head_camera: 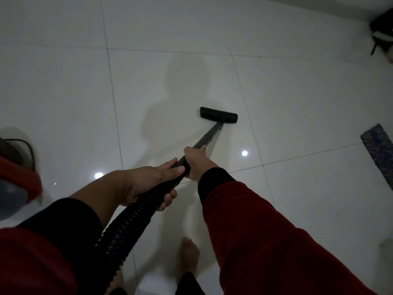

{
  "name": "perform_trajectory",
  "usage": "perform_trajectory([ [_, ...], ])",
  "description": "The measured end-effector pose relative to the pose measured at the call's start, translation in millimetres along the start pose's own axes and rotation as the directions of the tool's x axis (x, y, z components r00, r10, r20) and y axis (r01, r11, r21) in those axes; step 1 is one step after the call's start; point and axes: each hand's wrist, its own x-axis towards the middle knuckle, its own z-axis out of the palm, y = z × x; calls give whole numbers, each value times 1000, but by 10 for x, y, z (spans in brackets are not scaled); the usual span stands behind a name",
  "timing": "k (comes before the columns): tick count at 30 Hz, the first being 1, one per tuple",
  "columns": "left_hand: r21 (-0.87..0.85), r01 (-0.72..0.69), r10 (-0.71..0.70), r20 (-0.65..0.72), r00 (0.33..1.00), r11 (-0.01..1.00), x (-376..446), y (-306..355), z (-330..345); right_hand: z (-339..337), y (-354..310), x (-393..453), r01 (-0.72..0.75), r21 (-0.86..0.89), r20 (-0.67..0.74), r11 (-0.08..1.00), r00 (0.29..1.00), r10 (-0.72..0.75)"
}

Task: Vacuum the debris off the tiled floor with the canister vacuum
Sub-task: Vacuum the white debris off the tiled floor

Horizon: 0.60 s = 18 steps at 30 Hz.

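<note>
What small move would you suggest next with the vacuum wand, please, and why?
Probably push the floor head forward along the tile: both the left hand and right hand grip the wand, the head sits flat, and open floor lies ahead. No debris is discernible.

A blue woven mat (377, 150) lies at the right edge, partly cut off. In the top right corner sits a dark thing with thin legs (381, 33), too dim to name. Two small round light spots (244, 153) shine nearby.
</note>
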Motion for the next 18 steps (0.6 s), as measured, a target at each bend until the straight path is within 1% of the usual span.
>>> perform_trajectory([
  [6, -33, -24, 24, 5, 1000, 999, 434, 4, 358, -517, -104, 296, 30, -75, 18, 997, 999, -28],
  [13, -35, -61, 61, -7, 998, 997, 895, 171, 856, -1076, -330, 552, 49, -66, 20, 997, 999, -48],
  [18, -36, -52, 52, -10, 999, 998, 1013, 98, 1057, -1289, -276, 577, 39, -50, 15, 998, 999, -39],
])
